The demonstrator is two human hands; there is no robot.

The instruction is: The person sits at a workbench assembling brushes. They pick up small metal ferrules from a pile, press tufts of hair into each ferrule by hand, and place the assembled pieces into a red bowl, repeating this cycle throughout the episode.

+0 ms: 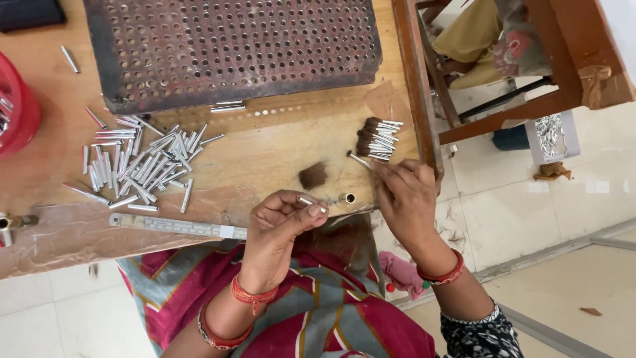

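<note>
Wooden bench (278, 142) edge, left fingers (301, 213) pinching silver tube (307, 201); right fingers (384, 174) gripping brush piece (358, 158)

We look down on a worktop (278, 142) with a perforated tray (232, 46) lying at its far side and a loose heap of metal tubes (142, 162) spread before the tray, toward the left. A ruler (175, 227) lies along the near edge in front of that heap, and to the right sit a tuft of bristles (313, 176) and, beyond it near the right edge, a pile of filled tubes (377, 139). Our left hand (285, 219) holds a small tube (310, 203) at the near edge, just left of a ferrule (348, 197) standing on the worktop, while our right hand (404, 192) holds another tube (359, 159) just before the filled pile.
</note>
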